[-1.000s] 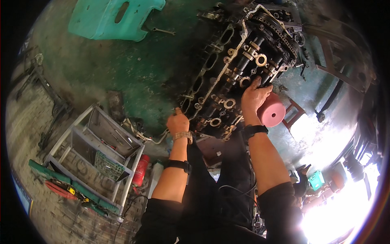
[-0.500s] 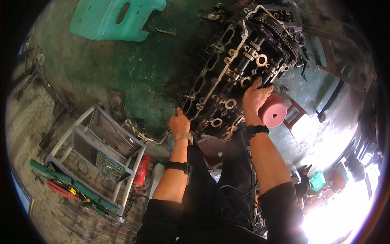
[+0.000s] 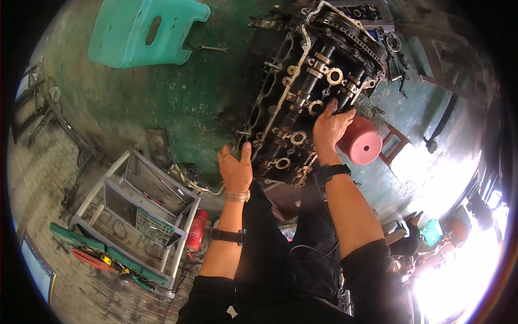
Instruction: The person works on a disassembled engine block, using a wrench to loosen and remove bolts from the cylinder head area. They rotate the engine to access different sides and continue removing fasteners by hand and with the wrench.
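A dark, greasy engine cylinder head (image 3: 307,92) with cam bearing caps and a timing chain lies in front of me on the green floor. My left hand (image 3: 235,168) grips its near left edge, thumb up against the metal. My right hand (image 3: 330,125) presses on its right side, fingers spread over the cam area. Both wrists wear bands; the left one has a metal watch.
A pink plastic stool (image 3: 360,139) stands just right of my right hand. A teal plastic stool (image 3: 141,31) and a wrench (image 3: 211,48) lie at the far left. A grey metal tool rack (image 3: 137,208) and a red canister (image 3: 195,231) sit at my left.
My left hand has shifted slightly down along the engine's near edge. My right hand stays on the engine's right side.
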The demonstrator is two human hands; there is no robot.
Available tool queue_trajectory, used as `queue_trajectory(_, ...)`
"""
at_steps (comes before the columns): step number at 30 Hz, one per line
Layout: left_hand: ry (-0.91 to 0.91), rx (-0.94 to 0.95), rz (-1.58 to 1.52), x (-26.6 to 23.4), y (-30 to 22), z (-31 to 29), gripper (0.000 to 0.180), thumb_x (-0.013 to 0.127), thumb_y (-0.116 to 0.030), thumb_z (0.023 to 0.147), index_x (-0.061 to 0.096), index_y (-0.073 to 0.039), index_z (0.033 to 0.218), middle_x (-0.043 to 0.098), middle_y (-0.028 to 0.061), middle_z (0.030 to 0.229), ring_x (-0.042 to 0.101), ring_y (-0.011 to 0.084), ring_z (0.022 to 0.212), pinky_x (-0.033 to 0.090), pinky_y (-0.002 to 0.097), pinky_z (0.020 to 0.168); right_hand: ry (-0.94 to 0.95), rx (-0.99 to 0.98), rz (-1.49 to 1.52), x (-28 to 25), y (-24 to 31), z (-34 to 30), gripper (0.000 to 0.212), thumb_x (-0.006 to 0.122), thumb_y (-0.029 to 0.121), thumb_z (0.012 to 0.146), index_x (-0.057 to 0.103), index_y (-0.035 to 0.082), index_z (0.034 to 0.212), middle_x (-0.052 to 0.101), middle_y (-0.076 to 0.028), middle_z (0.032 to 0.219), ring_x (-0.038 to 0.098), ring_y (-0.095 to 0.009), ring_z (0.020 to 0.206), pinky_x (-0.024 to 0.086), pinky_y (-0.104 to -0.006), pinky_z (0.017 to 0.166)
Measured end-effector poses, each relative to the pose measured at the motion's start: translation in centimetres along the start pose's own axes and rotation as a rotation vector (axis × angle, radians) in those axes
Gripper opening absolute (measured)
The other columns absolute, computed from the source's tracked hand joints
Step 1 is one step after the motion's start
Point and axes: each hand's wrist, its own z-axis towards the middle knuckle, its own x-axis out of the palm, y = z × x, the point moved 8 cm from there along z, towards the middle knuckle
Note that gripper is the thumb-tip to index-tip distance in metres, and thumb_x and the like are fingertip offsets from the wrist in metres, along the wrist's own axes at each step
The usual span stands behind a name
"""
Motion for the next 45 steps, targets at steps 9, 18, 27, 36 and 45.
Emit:
queue_trajectory(9, 0.121, 0.046, -0.054, 1.8, -1.6, 0.7, 0.068, 0.077, -0.039, 0.08, 0.053, 0.012, 0.118, 0.054, 0.0293, 0.117, 0.052, 0.0431, 0.109, 0.042, 0.0456, 0.096, 0.008, 0.002, 0.026, 0.4, -0.4, -0.1, 0.083, 0.049, 0.045, 0.098, 0.017, -0.017, 0.142, 0.031, -0.041, 0.142, 0.029, -0.053, 0.135, 0.03, -0.0493, 0.111)
queue_trajectory(18, -0.116, 0.038, 0.101, 1.6, -6.6, 1.7, 0.085, 0.074, -0.046, 0.081, 0.042, 0.018, 0.128, 0.044, 0.0379, 0.13, 0.043, 0.0499, 0.121, 0.036, 0.0494, 0.105, -0.002, 0.004, 0.065, 0.0, 0.2, -0.4, 0.081, 0.051, 0.043, 0.098, 0.019, -0.018, 0.14, 0.036, -0.042, 0.136, 0.037, -0.054, 0.126, 0.034, -0.0511, 0.105)
queue_trajectory(27, -0.129, 0.093, 0.189, 4.8, -12.0, 2.7, 0.095, 0.064, -0.056, 0.085, 0.032, 0.018, 0.136, 0.028, 0.0399, 0.142, 0.029, 0.0509, 0.134, 0.022, 0.0576, 0.111, -0.064, -0.03, 0.024, 0.1, 0.3, -0.4, 0.073, 0.056, 0.034, 0.095, 0.022, -0.013, 0.14, 0.039, -0.038, 0.13, 0.047, -0.053, 0.115, 0.042, -0.0524, 0.098)
queue_trajectory(36, -0.236, 0.123, 0.188, 7.1, -12.8, 3.5, 0.077, 0.039, -0.058, 0.096, 0.046, 0.013, 0.126, 0.047, 0.0341, 0.131, 0.045, 0.0464, 0.123, 0.033, 0.0533, 0.106, 0.001, 0.045, 0.076, 0.0, 0.1, -0.6, 0.079, 0.052, 0.041, 0.097, 0.02, -0.014, 0.142, 0.035, -0.04, 0.137, 0.04, -0.053, 0.125, 0.038, -0.0503, 0.103)
queue_trajectory(45, -0.286, 0.094, 0.254, 7.2, -13.1, 3.4, 0.07, 0.043, -0.054, 0.096, 0.047, 0.009, 0.124, 0.048, 0.0319, 0.13, 0.047, 0.0465, 0.12, 0.035, 0.0535, 0.104, 0.061, 0.032, 0.073, 0.0, 0.2, -0.4, 0.084, 0.051, 0.047, 0.097, 0.019, -0.016, 0.142, 0.032, -0.04, 0.142, 0.031, -0.051, 0.133, 0.028, -0.0496, 0.111)
